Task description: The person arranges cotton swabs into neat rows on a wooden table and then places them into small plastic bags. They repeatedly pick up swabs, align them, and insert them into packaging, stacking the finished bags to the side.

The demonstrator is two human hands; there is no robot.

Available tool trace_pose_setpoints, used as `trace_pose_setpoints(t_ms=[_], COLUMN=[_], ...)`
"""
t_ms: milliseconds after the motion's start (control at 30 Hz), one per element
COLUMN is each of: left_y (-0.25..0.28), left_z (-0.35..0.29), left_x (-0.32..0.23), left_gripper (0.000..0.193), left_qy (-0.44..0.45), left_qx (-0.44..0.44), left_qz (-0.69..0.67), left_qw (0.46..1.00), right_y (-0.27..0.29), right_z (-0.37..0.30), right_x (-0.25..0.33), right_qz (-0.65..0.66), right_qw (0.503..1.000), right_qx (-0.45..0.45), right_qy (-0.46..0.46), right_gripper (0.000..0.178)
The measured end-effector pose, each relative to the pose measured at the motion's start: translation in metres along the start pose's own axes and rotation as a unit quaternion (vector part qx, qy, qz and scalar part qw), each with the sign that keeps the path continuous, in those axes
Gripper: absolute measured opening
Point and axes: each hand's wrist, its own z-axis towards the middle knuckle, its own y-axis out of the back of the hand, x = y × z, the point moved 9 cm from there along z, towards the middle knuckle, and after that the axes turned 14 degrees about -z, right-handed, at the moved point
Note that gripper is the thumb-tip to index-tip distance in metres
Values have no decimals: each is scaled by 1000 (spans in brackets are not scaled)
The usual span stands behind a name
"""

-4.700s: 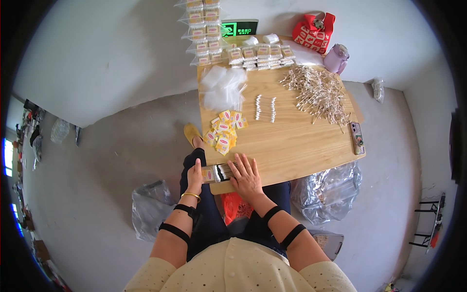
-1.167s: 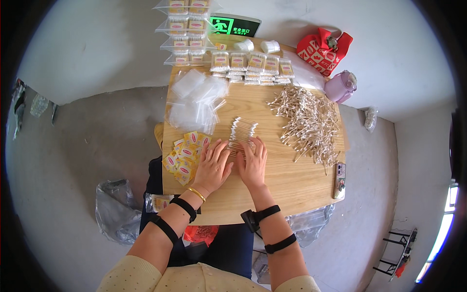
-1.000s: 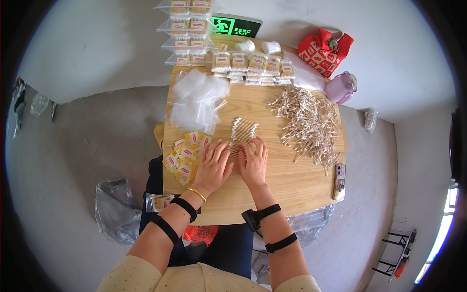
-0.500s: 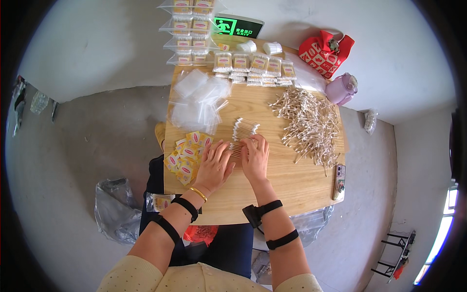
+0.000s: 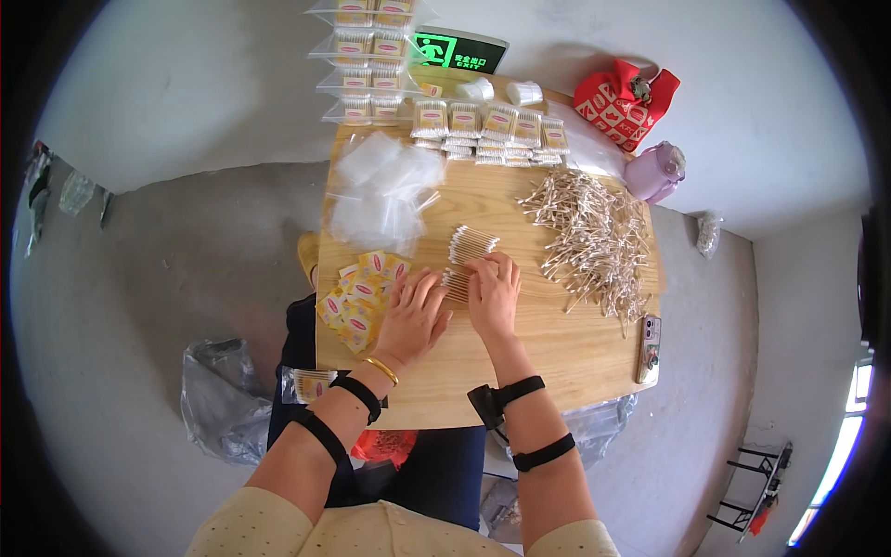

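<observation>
Cotton swabs (image 5: 472, 243) lie side by side in a stacked row at the middle of the wooden table, with more of them continuing below between my hands. My left hand (image 5: 414, 314) rests at their left ends, its fingers apart and bent downward. Opposite it, my right hand (image 5: 495, 293) has its fingers bent together over the right ends of the lower swabs; its fingertips partly hide them. Beside my left hand is a pile of small yellow-and-white cards (image 5: 360, 302). A large loose heap of cotton swabs (image 5: 594, 237) spreads over the table's right side.
Clear plastic bags (image 5: 380, 200) lie at the table's left. Packed swab bundles (image 5: 497, 125) line the back, near a tiered stack of packs (image 5: 371, 79). A purple jug (image 5: 655, 172), a red bag (image 5: 624, 107) and a phone (image 5: 649, 348) are along the right side.
The whole view has shifted slightly. My right fingers have moved a little over the lower swabs; my left hand stays nearly in place.
</observation>
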Motion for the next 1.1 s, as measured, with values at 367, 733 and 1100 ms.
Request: trace_pose_setpoints(t_ms=[367,733,1100], left_y=[0,-14,-5], left_z=[0,3,-66], left_x=[1,-5,-21], left_gripper=[40,68,77], left_qy=[2,-8,19], left_qx=[7,81,149], left_qz=[-5,80,70], left_qw=[1000,993,986], right_y=[-4,-1,30], right_z=[5,-24,-79], right_x=[-2,6,4], right_qz=[-16,10,46], right_qw=[1000,1000,996], right_qx=[6,23,59], right_qy=[5,8,-49], right_gripper=[18,22,21])
